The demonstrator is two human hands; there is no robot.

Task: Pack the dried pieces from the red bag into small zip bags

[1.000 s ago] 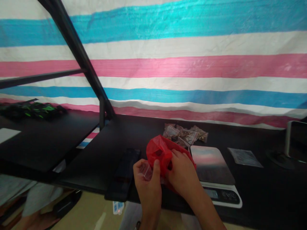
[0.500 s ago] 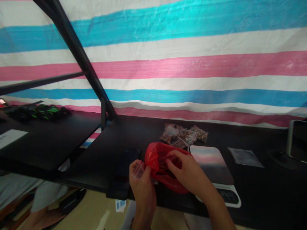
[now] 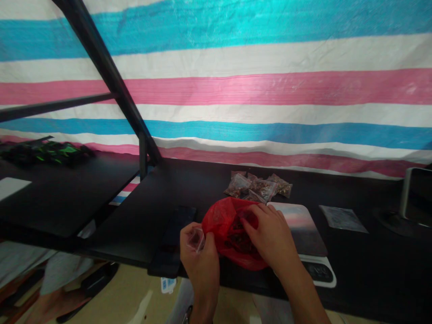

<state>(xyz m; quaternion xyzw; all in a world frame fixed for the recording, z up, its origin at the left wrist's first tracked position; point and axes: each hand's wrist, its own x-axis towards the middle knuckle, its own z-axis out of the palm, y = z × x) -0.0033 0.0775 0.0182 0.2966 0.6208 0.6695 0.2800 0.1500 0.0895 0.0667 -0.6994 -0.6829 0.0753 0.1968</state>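
You are pinching a small clear zip bag between the thumb and fingers of your left hand, holding it up at the edge of the red plastic bag. Your right hand is curled over the mouth of that bag, with the fingers pressing on its upper edge. It looks as though they are gripping the thin plastic, though the folds make it hard to tell whether they reach inside. Dark lumpy pieces are showing through the red film.

The red plastic bag is sitting on the black counter in front of you, touching or nearly touching the near corner of a digital kitchen scale. The scale's shiny platform is reflecting the stripes behind it, and your right wrist is passing just in front of its display. Beyond your hands, a cluster of small zip bags filled with brown pieces is lying together on the counter. A flat dark phone is lying beside your left hand, and a clear flat packet is lying to the right of the scale.

A striped tarpaulin in blue, white and pink is hanging behind the counter, and a black metal strut is rising diagonally across the left of your view.
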